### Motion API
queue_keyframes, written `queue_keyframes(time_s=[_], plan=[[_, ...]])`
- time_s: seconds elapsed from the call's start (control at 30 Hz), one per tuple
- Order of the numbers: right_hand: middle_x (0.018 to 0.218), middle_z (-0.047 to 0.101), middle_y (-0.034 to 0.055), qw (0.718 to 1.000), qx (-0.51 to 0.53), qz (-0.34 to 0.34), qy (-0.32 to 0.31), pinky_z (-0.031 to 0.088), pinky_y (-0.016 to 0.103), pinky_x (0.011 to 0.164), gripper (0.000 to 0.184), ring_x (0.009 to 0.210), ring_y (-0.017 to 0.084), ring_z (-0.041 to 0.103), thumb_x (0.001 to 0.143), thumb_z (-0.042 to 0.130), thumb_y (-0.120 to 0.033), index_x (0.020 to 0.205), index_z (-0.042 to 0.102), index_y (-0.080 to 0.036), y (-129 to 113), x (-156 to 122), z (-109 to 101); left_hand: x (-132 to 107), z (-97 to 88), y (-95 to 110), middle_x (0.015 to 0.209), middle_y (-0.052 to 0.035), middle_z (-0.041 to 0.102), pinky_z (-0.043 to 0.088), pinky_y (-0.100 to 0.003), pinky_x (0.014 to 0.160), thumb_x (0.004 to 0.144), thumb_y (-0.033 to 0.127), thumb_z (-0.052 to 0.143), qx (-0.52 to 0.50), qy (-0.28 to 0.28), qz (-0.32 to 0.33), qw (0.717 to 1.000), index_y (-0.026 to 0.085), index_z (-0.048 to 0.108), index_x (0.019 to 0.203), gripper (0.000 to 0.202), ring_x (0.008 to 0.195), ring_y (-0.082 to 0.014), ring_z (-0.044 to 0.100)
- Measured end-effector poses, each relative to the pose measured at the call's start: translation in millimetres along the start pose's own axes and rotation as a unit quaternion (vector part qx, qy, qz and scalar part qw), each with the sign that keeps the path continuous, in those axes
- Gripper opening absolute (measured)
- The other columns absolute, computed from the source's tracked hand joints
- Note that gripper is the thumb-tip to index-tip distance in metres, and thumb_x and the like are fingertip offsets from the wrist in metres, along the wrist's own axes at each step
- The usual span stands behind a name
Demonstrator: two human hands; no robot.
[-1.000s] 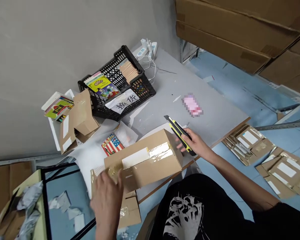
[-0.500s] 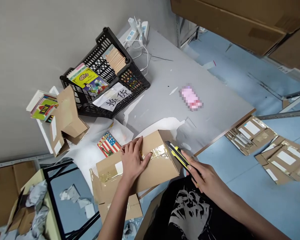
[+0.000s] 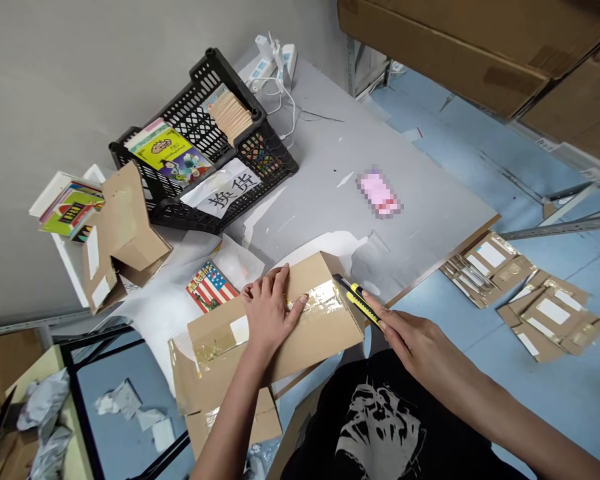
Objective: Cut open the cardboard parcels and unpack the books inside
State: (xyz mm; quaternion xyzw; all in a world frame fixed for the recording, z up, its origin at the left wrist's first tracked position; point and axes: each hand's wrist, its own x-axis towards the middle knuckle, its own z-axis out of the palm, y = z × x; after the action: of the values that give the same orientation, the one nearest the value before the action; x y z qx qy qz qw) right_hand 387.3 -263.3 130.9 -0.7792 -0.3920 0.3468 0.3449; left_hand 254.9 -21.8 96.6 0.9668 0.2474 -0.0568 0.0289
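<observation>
So there's someone at a grey-topped work table (image 3: 325,160) with a cardboard box (image 3: 275,340) lying flat right in front of them, its long axis running from lower left up to the right, with clear packing tape (image 3: 320,297) along the top. The left hand (image 3: 273,313) is spread flat on top of the box, fingers apart, just pressing down and not gripping anything. The right hand (image 3: 415,340) is closed around a yellow-and-black utility knife (image 3: 360,303), and the tip end points up and left, right by the box's far right corner, so the right hand is clearly the one nearer that end. The box overhangs the table's front edge (image 3: 430,277) a bit, with a loose cardboard flap (image 3: 233,423) sticking out below it. There's plenty of bare table past the knife, up toward a pixelated pink item (image 3: 379,193). On the other side, a book with an American flag cover (image 3: 210,288) sits just beyond the box's upper edge on some white sheets (image 3: 180,320). A black plastic crate (image 3: 220,73) of books is further back, and flattened cardboard mailers (image 3: 485,270) lie on the blue floor to the right.
</observation>
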Motion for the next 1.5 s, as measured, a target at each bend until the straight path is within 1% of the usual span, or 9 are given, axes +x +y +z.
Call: queue_keyframes(time_s=[0.2,0.47,0.6,0.8,1.1,1.23,1.33,1.43,1.5], plan=[[0.091,0.068,0.0085,0.998,-0.061,-0.013,0.010,0.056,0.027,0.056,0.058,0.065,0.014,0.063,0.092,0.030,-0.014,0.149,0.025,-0.022,-8,-6,0,1,0.7,2,0.127,-0.0147,0.054,0.030,-0.046,0.089,0.089,0.058,0.034,0.023,-0.009,0.002,1.000,0.018,0.040,0.139,0.065,0.107,-0.0309,0.047],[0.067,0.060,0.0024,0.990,-0.134,-0.023,0.027,0.043,0.022,0.040,0.059,0.044,0.011,0.049,0.092,0.032,-0.015,0.150,0.023,-0.023,-14,-18,5,1,2.0,2,0.132,-0.0136,0.052,0.028,-0.046,0.090,0.089,0.059,0.033,0.025,0.000,0.005,1.000,0.018,0.038,0.140,0.066,0.108,-0.0309,0.046],[0.061,0.054,0.0006,0.986,-0.161,-0.020,0.037,0.039,0.022,0.039,0.059,0.040,0.011,0.045,0.091,0.032,-0.014,0.150,0.024,-0.021,-17,-28,9,1,2.2,3,0.133,-0.0131,0.052,0.029,-0.046,0.089,0.089,0.059,0.032,0.026,0.006,0.009,1.000,0.018,0.039,0.140,0.066,0.107,-0.0308,0.046],[0.063,0.055,0.0019,0.977,-0.207,-0.015,0.046,0.033,0.022,0.037,0.062,0.037,0.009,0.038,0.088,0.032,-0.012,0.150,0.024,-0.018,-24,-38,18,1,0.9,4,0.134,-0.0130,0.051,0.030,-0.046,0.087,0.090,0.059,0.030,0.025,0.002,0.007,1.000,0.018,0.038,0.140,0.066,0.106,-0.0312,0.046],[0.054,0.050,-0.0012,0.960,-0.272,-0.022,0.070,0.023,0.021,0.035,0.067,0.034,0.008,0.038,0.081,0.029,-0.002,0.147,0.030,-0.014,-24,-56,32,0,1.8,6,0.134,-0.0125,0.051,0.029,-0.048,0.089,0.089,0.059,0.032,0.015,0.014,0.002,1.000,0.019,0.039,0.140,0.065,0.105,-0.0309,0.047],[0.055,0.052,-0.0006,0.956,-0.285,-0.015,0.074,0.024,0.022,0.036,0.069,0.034,0.009,0.040,0.079,0.030,0.000,0.147,0.031,-0.015,-24,-61,40,-2,2.0,6,0.133,-0.0135,0.051,0.028,-0.048,0.091,0.089,0.059,0.031,0.011,0.016,0.006,1.000,0.020,0.039,0.140,0.064,0.106,-0.0306,0.047],[0.056,0.055,0.0004,0.960,-0.270,0.006,0.072,0.030,0.022,0.037,0.065,0.035,0.011,0.044,0.083,0.029,-0.003,0.146,0.034,-0.018,-24,-68,38,-3,2.8,6,0.133,-0.0138,0.051,0.029,-0.048,0.092,0.090,0.058,0.031,0.001,0.020,0.004,1.000,0.021,0.040,0.140,0.063,0.106,-0.0303,0.048],[0.059,0.059,0.0009,0.977,-0.203,0.024,0.064,0.041,0.024,0.042,0.053,0.043,0.014,0.054,0.091,0.031,-0.016,0.143,0.040,-0.024,-21,-78,23,-2,2.9,6,0.132,-0.0134,0.052,0.030,-0.049,0.092,0.090,0.058,0.032,-0.016,0.025,0.002,1.000,0.022,0.040,0.139,0.062,0.107,-0.0307,0.047],[0.062,0.061,0.0003,0.986,-0.131,0.051,0.086,0.047,0.026,0.046,0.048,0.046,0.014,0.056,0.094,0.035,-0.029,0.142,0.040,-0.027,-18,-82,9,-1,0.5,6,0.133,-0.0136,0.051,0.030,-0.048,0.093,0.090,0.056,0.033,-0.036,0.026,0.008,0.999,0.021,0.040,0.139,0.060,0.112,-0.0308,0.046]])
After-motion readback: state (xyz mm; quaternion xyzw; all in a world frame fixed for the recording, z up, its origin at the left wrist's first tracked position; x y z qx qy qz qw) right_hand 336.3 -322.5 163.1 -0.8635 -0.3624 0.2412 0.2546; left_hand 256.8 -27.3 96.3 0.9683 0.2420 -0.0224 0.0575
